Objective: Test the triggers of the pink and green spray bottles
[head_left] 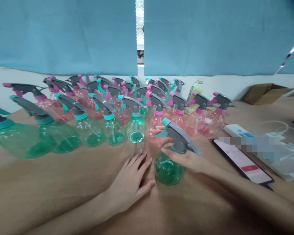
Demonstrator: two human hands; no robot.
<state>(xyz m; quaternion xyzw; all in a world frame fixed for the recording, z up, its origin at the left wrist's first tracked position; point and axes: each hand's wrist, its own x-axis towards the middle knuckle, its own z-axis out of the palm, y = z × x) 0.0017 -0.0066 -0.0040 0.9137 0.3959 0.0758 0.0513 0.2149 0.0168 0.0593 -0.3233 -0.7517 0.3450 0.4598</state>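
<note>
My right hand (183,156) is wrapped round the neck of a green spray bottle (170,171), thumb on the near side and some fingers reaching past it on the far side. The bottle's grey and turquoise trigger head (180,137) points up and to the left. Just left of that bottle, my left hand (131,178) rests palm down on the table with its fingers stretched out, holding nothing. Closest beyond it is another green spray bottle (136,129), upright in a row of several green ones.
Pink spray bottles (158,119) stand in several rows behind and to the right. A phone (243,161) lies on the wooden table (71,182) at right, beside a white power strip (238,130) and clear plastic items. An open cardboard box (264,94) sits by the wall.
</note>
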